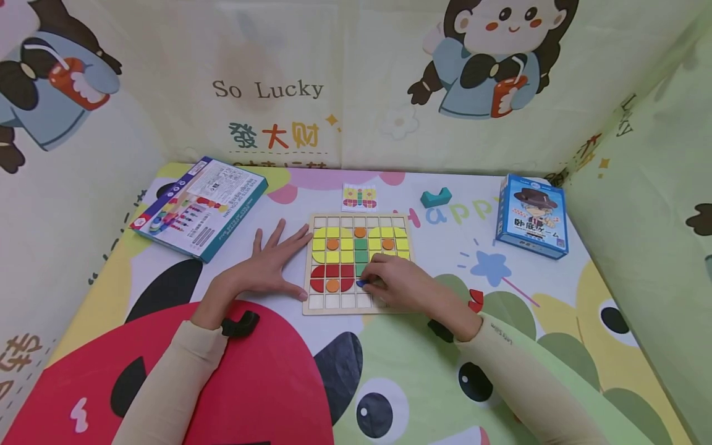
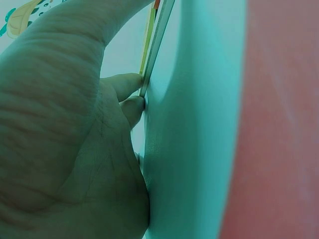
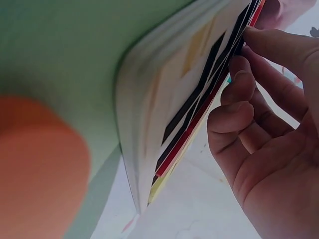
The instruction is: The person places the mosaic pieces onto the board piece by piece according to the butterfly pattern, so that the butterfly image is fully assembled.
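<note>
A wooden grid board (image 1: 324,311) lies on the table, partly filled with yellow tiles (image 1: 319,256), red tiles (image 1: 332,271), green tiles (image 1: 361,245) and orange round tiles (image 1: 360,232). My right hand (image 1: 402,281) is over its lower right part, pinching a small blue tile (image 1: 361,283) just below the green column. Some tiles are hidden under that hand. In the right wrist view, thumb and forefinger meet right at the board's surface. With fingers spread, my left hand (image 1: 272,262) rests at the board's left edge, fingertips and thumb touching its rim.
Behind the board lies a pattern card (image 1: 359,198), with a teal arched block (image 1: 436,198) to its right. A flat game box (image 1: 200,209) lies at the back left, a blue box (image 1: 532,216) at the back right. Loose red pieces (image 1: 475,300) lie beside the right forearm.
</note>
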### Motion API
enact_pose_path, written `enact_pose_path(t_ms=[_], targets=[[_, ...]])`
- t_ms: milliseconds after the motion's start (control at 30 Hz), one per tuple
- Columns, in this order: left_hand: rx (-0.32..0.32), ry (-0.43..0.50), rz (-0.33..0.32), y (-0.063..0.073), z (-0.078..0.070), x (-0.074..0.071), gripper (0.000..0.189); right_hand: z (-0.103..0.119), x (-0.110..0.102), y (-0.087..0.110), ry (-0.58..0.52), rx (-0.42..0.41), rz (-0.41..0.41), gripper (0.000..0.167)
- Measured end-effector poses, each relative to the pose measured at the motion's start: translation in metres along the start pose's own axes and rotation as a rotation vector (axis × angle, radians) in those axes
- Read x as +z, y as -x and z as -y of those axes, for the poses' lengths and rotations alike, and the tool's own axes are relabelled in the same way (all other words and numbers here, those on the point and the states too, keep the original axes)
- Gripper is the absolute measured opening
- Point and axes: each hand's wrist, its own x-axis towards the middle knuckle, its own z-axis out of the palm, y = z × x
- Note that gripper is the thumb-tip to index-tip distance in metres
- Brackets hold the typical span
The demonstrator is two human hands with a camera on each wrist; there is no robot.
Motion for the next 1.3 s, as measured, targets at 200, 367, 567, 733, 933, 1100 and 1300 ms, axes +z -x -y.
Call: enact_pose_path(t_ms=[200, 367, 567, 733, 933, 1100, 1300], targets=[[-0.004, 0.005, -0.001, 0.000, 0.000, 0.000, 0.130, 0.000, 0.000, -0.001, -0.013, 0.046, 0.011, 0.025], [-0.006, 0.005, 0.000, -0.001, 0.000, 0.001, 0.130, 0.001, 0.000, -0.001, -0.014, 0.048, 0.011, 0.024], [-0.007, 0.000, 0.002, -0.001, 0.000, 0.001, 0.130, -0.001, 0.000, -0.002, -0.022, 0.055, 0.006, 0.022], [-0.005, -0.005, -0.001, -0.001, 0.001, 0.002, 0.130, -0.001, -0.001, -0.002, -0.035, 0.074, 0.002, 0.021], [-0.005, 0.001, 0.000, -0.001, 0.001, 0.002, 0.130, -0.007, -0.008, 0.005, -0.032, 0.067, -0.009, 0.024], [-0.001, -0.013, -0.003, -0.002, 0.001, 0.002, 0.130, -0.021, -0.022, 0.024, -0.051, 0.089, -0.050, 0.022], [-0.003, -0.012, 0.000, -0.001, 0.002, 0.002, 0.130, -0.047, -0.037, 0.058, -0.081, 0.121, -0.110, 0.015]])
